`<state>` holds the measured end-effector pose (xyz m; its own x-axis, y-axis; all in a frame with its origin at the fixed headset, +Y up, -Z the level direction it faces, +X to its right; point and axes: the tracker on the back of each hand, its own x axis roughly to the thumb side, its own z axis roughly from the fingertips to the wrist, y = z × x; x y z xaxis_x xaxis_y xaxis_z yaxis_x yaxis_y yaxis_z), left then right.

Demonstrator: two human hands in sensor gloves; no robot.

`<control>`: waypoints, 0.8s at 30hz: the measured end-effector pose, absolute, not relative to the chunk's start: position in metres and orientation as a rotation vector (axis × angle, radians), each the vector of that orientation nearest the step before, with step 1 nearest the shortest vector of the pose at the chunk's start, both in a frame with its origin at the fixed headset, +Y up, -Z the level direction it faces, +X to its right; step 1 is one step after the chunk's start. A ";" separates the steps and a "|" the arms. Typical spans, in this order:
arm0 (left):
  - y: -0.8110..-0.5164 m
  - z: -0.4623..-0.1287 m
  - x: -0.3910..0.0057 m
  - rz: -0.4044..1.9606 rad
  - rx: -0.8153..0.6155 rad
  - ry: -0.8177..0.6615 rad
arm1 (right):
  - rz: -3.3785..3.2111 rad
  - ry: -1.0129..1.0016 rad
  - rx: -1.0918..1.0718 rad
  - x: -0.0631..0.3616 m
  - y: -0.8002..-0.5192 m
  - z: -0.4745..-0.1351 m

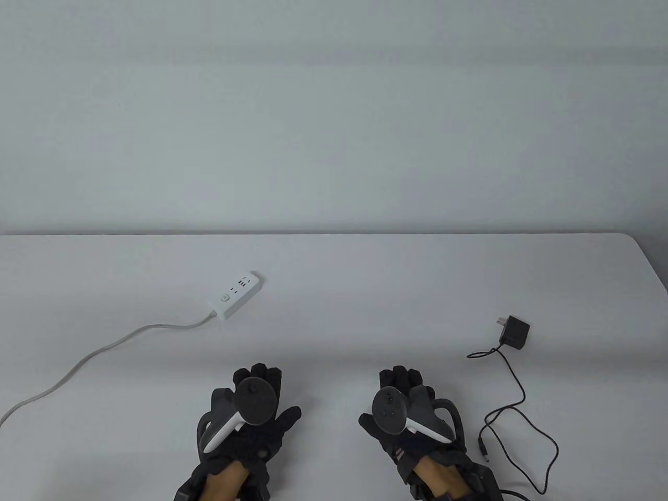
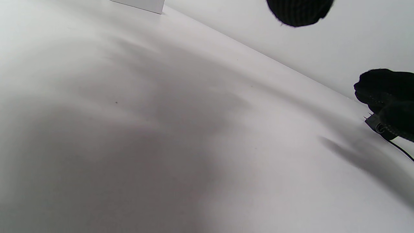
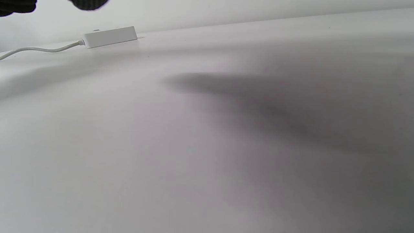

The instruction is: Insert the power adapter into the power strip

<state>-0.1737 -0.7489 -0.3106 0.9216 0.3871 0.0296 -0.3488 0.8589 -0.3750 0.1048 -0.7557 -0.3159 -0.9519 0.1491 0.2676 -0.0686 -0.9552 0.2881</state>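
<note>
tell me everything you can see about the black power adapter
The power adapter is a small black boxy block, matte like plastic, lying on the white table to the right, beyond the right hand. Metal prongs stick out toward its upper left. A thin black cord leaves it and snakes toward the near edge, ending in a barrel plug. No hand touches it.

A white table (image 1: 365, 292) stands against a plain pale wall (image 1: 334, 104).

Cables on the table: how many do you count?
2. A white cable runs from the power strip toward the table's left edge; a black cable trails from the power adapter on the right. None looks hidden.
</note>
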 end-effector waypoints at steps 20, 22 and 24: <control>-0.747 -0.309 -0.171 0.378 -0.406 -0.112 | 2.950 0.426 0.287 0.122 -0.752 -0.338; -0.747 -0.309 -0.171 0.378 -0.414 -0.114 | 2.923 0.423 0.211 0.133 -0.749 -0.347; -0.747 -0.309 -0.170 0.379 -0.419 -0.113 | 2.913 0.408 0.138 0.145 -0.746 -0.358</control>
